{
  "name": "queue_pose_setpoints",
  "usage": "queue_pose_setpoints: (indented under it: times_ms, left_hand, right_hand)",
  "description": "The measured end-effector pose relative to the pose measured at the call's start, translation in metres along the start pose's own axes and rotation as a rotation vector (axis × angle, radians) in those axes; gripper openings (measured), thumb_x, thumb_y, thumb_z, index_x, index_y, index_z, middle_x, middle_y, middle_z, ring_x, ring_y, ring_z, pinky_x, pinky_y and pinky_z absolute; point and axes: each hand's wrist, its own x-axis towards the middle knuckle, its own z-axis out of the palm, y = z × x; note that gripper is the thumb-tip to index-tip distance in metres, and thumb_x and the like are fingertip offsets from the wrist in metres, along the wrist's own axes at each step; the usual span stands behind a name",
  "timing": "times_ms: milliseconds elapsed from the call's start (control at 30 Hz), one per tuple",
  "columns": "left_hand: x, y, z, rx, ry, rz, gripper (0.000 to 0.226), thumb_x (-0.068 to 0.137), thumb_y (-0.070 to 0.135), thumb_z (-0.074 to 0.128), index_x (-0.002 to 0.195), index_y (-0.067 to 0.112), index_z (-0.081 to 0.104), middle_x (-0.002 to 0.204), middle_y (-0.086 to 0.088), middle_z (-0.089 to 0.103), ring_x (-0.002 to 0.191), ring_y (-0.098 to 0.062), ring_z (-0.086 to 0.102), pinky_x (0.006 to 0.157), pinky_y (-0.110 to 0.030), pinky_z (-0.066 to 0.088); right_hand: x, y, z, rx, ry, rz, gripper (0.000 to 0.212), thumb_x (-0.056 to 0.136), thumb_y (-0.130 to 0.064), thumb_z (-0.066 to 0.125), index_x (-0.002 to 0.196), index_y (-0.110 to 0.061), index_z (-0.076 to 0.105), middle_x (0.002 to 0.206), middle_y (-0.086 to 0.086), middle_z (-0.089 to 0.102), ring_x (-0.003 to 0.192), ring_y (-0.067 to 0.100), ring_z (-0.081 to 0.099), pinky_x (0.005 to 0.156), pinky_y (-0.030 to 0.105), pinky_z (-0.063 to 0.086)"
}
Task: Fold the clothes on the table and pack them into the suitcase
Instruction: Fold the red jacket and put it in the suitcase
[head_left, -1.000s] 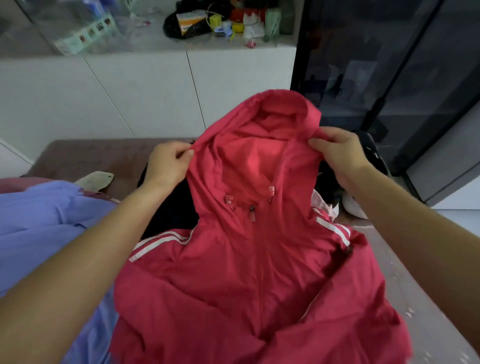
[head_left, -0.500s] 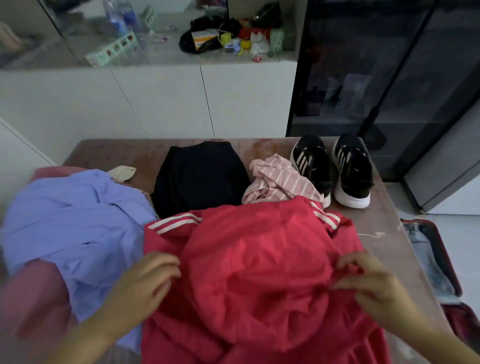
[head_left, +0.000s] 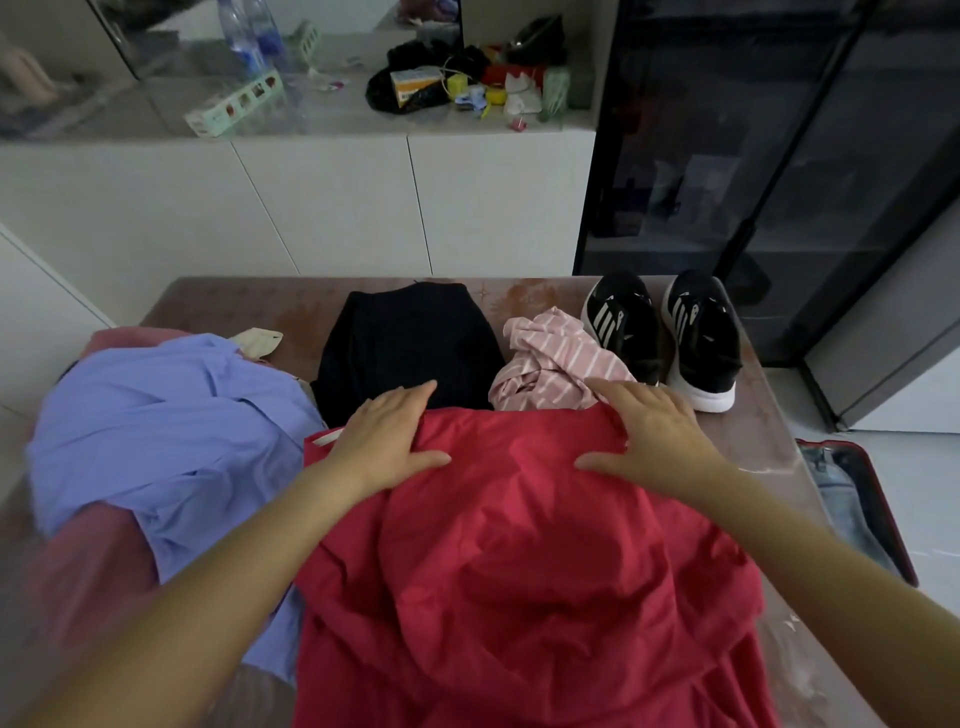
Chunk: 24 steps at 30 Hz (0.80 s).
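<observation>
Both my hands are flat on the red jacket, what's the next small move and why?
Probably slide both palms toward you to smooth it. The left hand and right hand lie flat on the far edge of the red jacket, but the fabric nearer you looks rumpled, so a fold made now would likely come out lumpy.

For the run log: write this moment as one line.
step: flattening red jacket on table | left hand: presses jacket | right hand: presses jacket | suitcase: open, jeans inside
</observation>
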Motion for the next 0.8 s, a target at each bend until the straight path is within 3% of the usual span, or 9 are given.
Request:
queue_pose_setpoints:
  times_ms: [33,100,167,233,333,467,600,800]
  left_hand:
    - [0.008,0.001,0.001,0.036,-0.062,-0.019,0.092,0.078,0.059,0.063,0.15,0.021,0.018,0.147,-0.005,0.039,0.137,-0.023,0.035,0.115,-0.044,0.024]
    - [0.019,0.0,0.002,0.042,-0.122,-0.027,0.074,0.08,0.058,0.062,0.14,0.023,0.038,0.134,0.0,0.054,0.126,-0.022,0.048,0.11,-0.045,0.029]
    - [0.023,0.001,0.001,0.02,-0.067,0.016,0.036,0.084,0.054,0.061,0.106,0.026,0.059,0.105,0.004,0.065,0.104,-0.022,0.06,0.087,-0.036,0.044]
    - [0.027,0.006,-0.007,0.025,0.069,0.043,0.025,0.087,0.049,0.058,0.084,0.024,0.058,0.084,0.004,0.062,0.088,-0.022,0.062,0.066,-0.03,0.04]
    - [0.039,0.021,-0.028,0.088,0.268,0.071,0.028,0.09,0.047,0.055,0.086,0.02,0.061,0.083,0.004,0.058,0.082,-0.021,0.06,0.062,-0.029,0.039]
    - [0.048,0.039,-0.05,0.121,0.388,0.069,0.032,0.089,0.048,0.056,0.09,0.017,0.063,0.083,0.004,0.051,0.082,-0.022,0.058,0.061,-0.03,0.037]
    - [0.032,0.045,-0.048,0.11,0.345,0.115,0.033,0.085,0.051,0.06,0.085,0.018,0.059,0.083,0.005,0.048,0.079,-0.02,0.057,0.061,-0.03,0.04]
    - [-0.026,0.038,-0.033,0.133,0.218,0.227,0.033,0.088,0.049,0.05,0.108,0.025,0.062,0.097,0.002,0.06,0.087,-0.021,0.061,0.07,-0.035,0.048]
  right_hand:
    - [0.008,0.001,0.003,-0.043,-0.083,0.016,0.091,0.064,-0.079,0.054,0.139,-0.03,0.034,0.131,-0.002,0.052,0.128,0.021,0.042,0.114,0.044,0.017]
    - [0.018,0.001,0.009,-0.102,-0.127,0.031,0.069,0.07,-0.071,0.061,0.12,-0.025,0.045,0.115,-0.001,0.061,0.117,0.021,0.052,0.11,0.042,0.022]
    - [0.021,0.001,0.01,-0.167,-0.086,0.018,0.048,0.076,-0.064,0.06,0.097,-0.023,0.048,0.102,-0.001,0.065,0.104,0.022,0.059,0.097,0.038,0.032]
    - [0.024,0.0,0.004,-0.225,0.0,0.032,0.04,0.082,-0.058,0.059,0.096,-0.021,0.052,0.099,0.003,0.067,0.099,0.027,0.061,0.086,0.035,0.036]
    - [0.034,0.0,-0.014,-0.286,0.161,0.076,0.035,0.085,-0.051,0.059,0.097,-0.018,0.054,0.093,0.007,0.069,0.091,0.03,0.063,0.082,0.037,0.035]
    - [0.037,0.006,-0.029,-0.273,0.293,0.111,0.033,0.086,-0.048,0.06,0.094,-0.017,0.054,0.087,0.007,0.068,0.084,0.03,0.064,0.084,0.038,0.034]
    - [0.011,0.017,-0.024,-0.241,0.325,0.073,0.028,0.084,-0.042,0.063,0.092,-0.016,0.054,0.084,0.004,0.067,0.082,0.029,0.064,0.089,0.04,0.033]
    - [-0.045,0.024,-0.009,-0.22,0.309,-0.067,0.022,0.075,-0.023,0.067,0.094,-0.015,0.06,0.085,0.001,0.067,0.084,0.027,0.064,0.097,0.046,0.03]
